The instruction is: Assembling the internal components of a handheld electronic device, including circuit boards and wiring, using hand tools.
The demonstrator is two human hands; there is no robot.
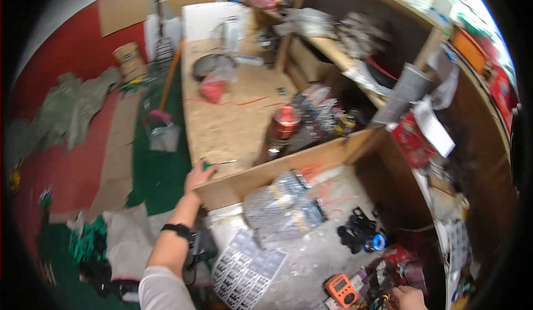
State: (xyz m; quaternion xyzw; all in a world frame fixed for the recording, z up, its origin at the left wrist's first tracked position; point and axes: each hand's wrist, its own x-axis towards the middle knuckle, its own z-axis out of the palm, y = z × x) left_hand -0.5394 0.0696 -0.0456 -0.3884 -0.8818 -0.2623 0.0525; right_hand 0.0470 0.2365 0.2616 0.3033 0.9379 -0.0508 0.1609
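Observation:
My left hand (199,175) reaches over the wooden divider to the left end of the workbench, its fingers closed at the green handle of a screwdriver (207,166). The thin shaft points right across the board. At the lower right, my right hand (409,297) is partly cut off by the picture's edge. Its fingers curl among dark tools and wires, and what they hold is hidden. An orange multimeter (341,290) lies just left of that hand. Beyond it rest a roll of blue tape (378,242) and a black bundled object (357,230).
Bubble-wrapped packages (283,207) and a printed label sheet (247,270) lie on the near bench. Across the wooden divider (288,164) stands a copper wire spool (286,122). A pink-filled plastic bag (212,88) is farther back. Cluttered shelves (327,49) rise at the right.

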